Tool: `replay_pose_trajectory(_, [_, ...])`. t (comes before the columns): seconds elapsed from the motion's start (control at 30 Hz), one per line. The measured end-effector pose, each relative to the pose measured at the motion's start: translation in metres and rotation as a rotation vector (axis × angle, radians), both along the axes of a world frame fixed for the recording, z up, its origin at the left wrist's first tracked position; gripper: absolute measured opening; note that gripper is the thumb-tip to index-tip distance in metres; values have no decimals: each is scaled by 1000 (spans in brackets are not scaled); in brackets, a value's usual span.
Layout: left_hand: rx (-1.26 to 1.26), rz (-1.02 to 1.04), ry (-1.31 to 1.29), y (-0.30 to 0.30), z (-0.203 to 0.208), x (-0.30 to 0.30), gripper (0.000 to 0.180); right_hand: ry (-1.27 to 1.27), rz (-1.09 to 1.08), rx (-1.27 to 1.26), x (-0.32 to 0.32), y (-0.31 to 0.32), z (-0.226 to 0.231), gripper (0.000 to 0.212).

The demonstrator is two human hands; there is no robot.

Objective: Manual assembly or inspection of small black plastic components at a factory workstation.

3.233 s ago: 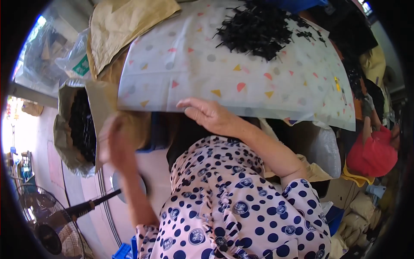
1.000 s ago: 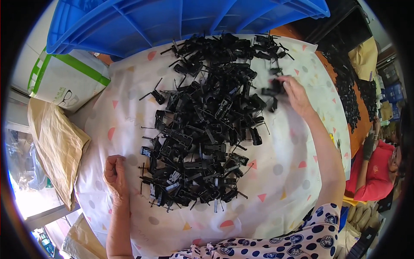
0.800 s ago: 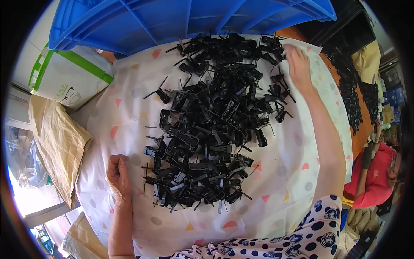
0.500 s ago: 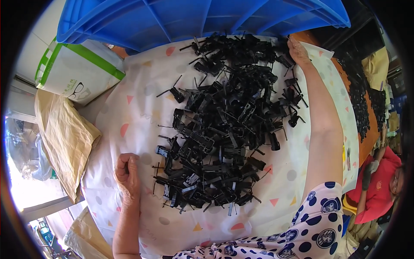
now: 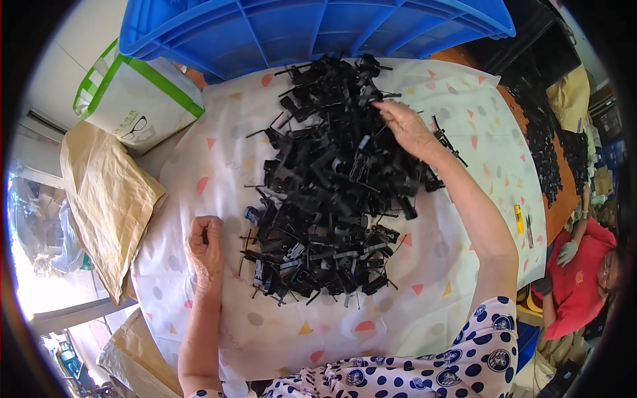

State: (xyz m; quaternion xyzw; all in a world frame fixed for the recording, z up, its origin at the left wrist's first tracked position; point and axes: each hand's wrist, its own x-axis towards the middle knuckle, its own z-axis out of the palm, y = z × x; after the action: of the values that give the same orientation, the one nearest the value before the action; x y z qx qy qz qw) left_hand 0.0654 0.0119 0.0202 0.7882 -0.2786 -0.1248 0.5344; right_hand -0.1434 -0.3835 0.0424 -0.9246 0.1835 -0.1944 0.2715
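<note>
A heap of black plastic clip-like parts with thin prongs [image 5: 332,192] lies on the patterned tablecloth in front of me. My right hand [image 5: 408,129] rests against the far right side of the heap. Its fingers stretch leftward over the parts, and their undersides are hidden. No part shows lifted in it. My left hand [image 5: 204,249] is curled into a loose fist on the cloth, left of the heap and apart from it. Nothing can be seen inside that fist.
A blue plastic crate [image 5: 318,33] stands at the far edge. To the left are a white-and-green bag [image 5: 142,99] and brown paper [image 5: 109,205]. A yellow object [image 5: 519,219] lies on the right side of the cloth [image 5: 458,265]. A person in red [image 5: 584,275] is beyond.
My right hand has moved left from the heap's far right edge onto it, and parts there have shifted left. My left hand stays curled beside the heap. The view has shifted slightly.
</note>
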Motion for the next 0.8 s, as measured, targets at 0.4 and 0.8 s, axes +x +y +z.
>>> replay_pose_trajectory(0.4, [10, 75, -25, 0, 2, 3, 13, 107, 431, 190, 23, 62, 77, 20])
replay_pose_trajectory(0.8, [-106, -349, -35, -132, 69, 59, 35, -228, -422, -142, 88, -117, -37, 33])
